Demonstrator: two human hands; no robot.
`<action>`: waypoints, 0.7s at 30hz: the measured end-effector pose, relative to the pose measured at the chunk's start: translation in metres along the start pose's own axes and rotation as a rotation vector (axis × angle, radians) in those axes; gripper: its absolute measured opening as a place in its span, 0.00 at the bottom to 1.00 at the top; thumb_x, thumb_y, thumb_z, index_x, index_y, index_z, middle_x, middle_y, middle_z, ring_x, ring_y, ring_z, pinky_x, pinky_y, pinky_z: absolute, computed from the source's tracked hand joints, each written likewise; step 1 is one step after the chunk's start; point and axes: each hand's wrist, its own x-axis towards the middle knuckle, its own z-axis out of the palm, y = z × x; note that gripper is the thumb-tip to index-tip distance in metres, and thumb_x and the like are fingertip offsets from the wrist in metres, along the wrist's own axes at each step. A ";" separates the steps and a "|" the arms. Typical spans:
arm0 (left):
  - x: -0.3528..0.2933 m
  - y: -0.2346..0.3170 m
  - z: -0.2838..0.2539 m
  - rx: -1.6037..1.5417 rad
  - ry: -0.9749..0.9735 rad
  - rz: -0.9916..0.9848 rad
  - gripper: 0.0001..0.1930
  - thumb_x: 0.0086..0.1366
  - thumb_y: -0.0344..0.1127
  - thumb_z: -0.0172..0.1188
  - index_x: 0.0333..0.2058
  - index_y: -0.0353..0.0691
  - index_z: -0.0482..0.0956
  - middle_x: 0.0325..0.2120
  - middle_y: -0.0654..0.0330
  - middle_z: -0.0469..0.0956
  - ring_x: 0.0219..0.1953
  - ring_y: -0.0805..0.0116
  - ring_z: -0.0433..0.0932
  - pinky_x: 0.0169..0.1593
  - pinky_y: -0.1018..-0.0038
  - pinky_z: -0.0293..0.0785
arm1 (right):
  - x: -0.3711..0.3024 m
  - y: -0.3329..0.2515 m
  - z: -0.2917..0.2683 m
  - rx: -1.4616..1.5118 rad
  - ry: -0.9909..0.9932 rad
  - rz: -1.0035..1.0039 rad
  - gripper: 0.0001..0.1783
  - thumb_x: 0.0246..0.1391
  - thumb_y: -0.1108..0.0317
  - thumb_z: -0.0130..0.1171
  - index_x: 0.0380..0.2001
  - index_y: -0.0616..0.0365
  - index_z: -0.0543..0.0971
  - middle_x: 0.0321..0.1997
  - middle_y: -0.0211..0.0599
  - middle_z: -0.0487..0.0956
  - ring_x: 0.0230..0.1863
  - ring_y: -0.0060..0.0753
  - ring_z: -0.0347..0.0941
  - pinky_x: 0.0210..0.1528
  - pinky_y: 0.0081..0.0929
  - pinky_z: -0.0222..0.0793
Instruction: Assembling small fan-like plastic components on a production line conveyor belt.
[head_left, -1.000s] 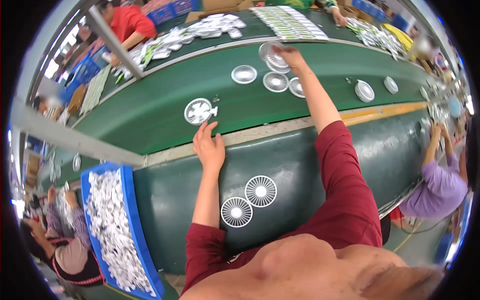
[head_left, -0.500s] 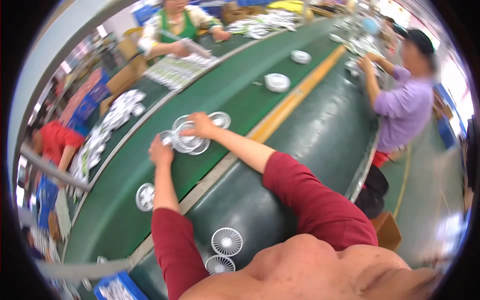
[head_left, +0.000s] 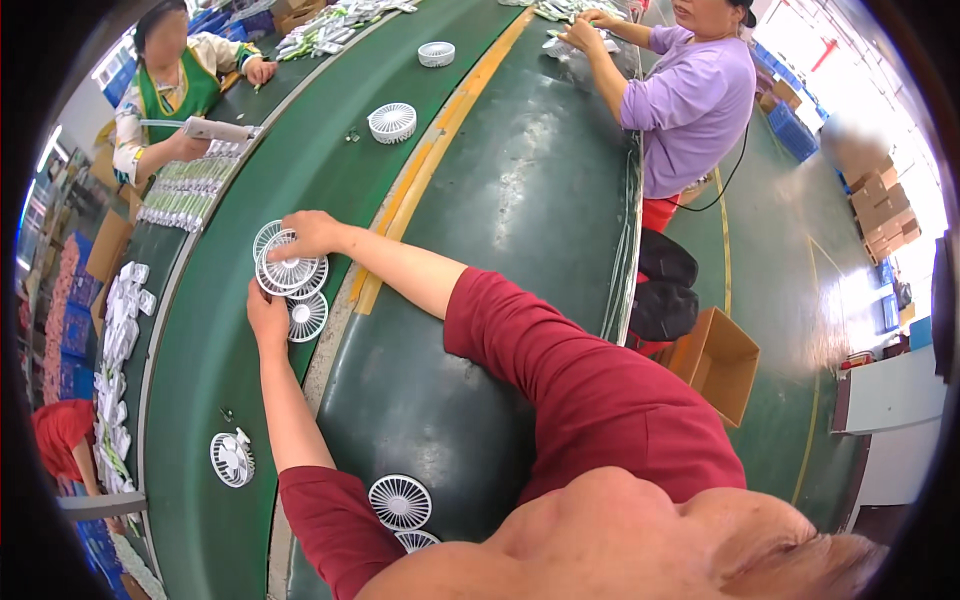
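Observation:
On the green conveyor belt, both hands are at a small cluster of round white fan grilles [head_left: 290,268] with thin radial ribs. My right hand [head_left: 314,235] reaches over from the right, its fingers curled onto the upper grille. At the cluster's near left edge is my left hand [head_left: 267,318], closed around the rim; its fingertips are partly hidden underneath. Another fan grille [head_left: 308,317] lies against the near right side of the cluster, beside the left hand. Nearer on the belt sits a white fan head [head_left: 232,459] with its blades showing.
Farther up the belt are two round white fan parts [head_left: 392,123]. Loose grilles [head_left: 400,502] lie on the dark worktop [head_left: 440,400] by my left arm. A person in green [head_left: 180,90] holds a tool across the belt; another in purple [head_left: 690,95] works at right, near an open carton [head_left: 716,365].
My view has swung round, so the scene sits farther left and lower-tilted. Both hands remain at the grilles, which now look more closely gathered. The person in green has raised the tool.

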 end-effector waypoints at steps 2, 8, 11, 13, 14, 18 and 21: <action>-0.004 0.007 -0.005 -0.204 -0.040 -0.076 0.16 0.68 0.25 0.52 0.54 0.31 0.71 0.44 0.57 0.80 0.44 0.67 0.79 0.48 0.74 0.72 | -0.001 -0.008 -0.006 0.026 -0.011 0.000 0.49 0.35 0.27 0.66 0.45 0.64 0.80 0.45 0.53 0.81 0.48 0.49 0.79 0.52 0.38 0.73; -0.049 0.032 -0.048 -0.572 0.002 -0.340 0.19 0.67 0.27 0.56 0.55 0.31 0.70 0.49 0.54 0.78 0.48 0.68 0.78 0.51 0.72 0.75 | -0.012 -0.052 -0.013 0.205 -0.189 -0.121 0.35 0.41 0.41 0.70 0.40 0.65 0.82 0.40 0.48 0.83 0.42 0.39 0.81 0.46 0.32 0.75; -0.094 0.033 -0.070 -0.506 -0.051 -0.362 0.20 0.65 0.31 0.60 0.55 0.35 0.73 0.50 0.58 0.77 0.45 0.70 0.78 0.48 0.70 0.75 | -0.037 -0.099 -0.005 0.478 -0.423 -0.091 0.33 0.49 0.43 0.68 0.42 0.64 0.81 0.42 0.43 0.83 0.44 0.32 0.78 0.47 0.30 0.74; -0.117 0.052 -0.056 -0.557 -0.088 -0.322 0.22 0.65 0.34 0.61 0.57 0.34 0.72 0.52 0.60 0.75 0.47 0.69 0.76 0.51 0.67 0.74 | -0.050 -0.096 -0.005 0.707 -0.565 -0.055 0.29 0.54 0.45 0.64 0.42 0.64 0.81 0.40 0.38 0.83 0.42 0.25 0.77 0.45 0.27 0.73; -0.137 0.024 -0.061 -0.728 -0.112 -0.286 0.25 0.65 0.35 0.61 0.59 0.35 0.69 0.55 0.58 0.73 0.53 0.67 0.73 0.56 0.67 0.72 | -0.061 -0.112 0.000 0.642 -0.648 -0.225 0.27 0.54 0.46 0.65 0.39 0.64 0.81 0.37 0.36 0.82 0.39 0.23 0.76 0.42 0.26 0.73; -0.213 0.082 -0.054 -0.378 0.052 -0.153 0.27 0.64 0.35 0.62 0.60 0.36 0.68 0.57 0.56 0.71 0.58 0.63 0.70 0.60 0.68 0.67 | -0.108 -0.128 0.013 0.520 -0.865 -0.274 0.22 0.54 0.52 0.67 0.34 0.64 0.80 0.30 0.31 0.81 0.32 0.19 0.75 0.32 0.23 0.72; -0.254 0.086 -0.062 -0.200 0.037 -0.064 0.23 0.65 0.36 0.60 0.56 0.34 0.71 0.52 0.52 0.76 0.54 0.62 0.74 0.56 0.67 0.69 | -0.129 -0.124 0.026 0.497 -1.041 -0.299 0.20 0.53 0.55 0.68 0.36 0.62 0.80 0.34 0.32 0.82 0.35 0.19 0.77 0.36 0.23 0.74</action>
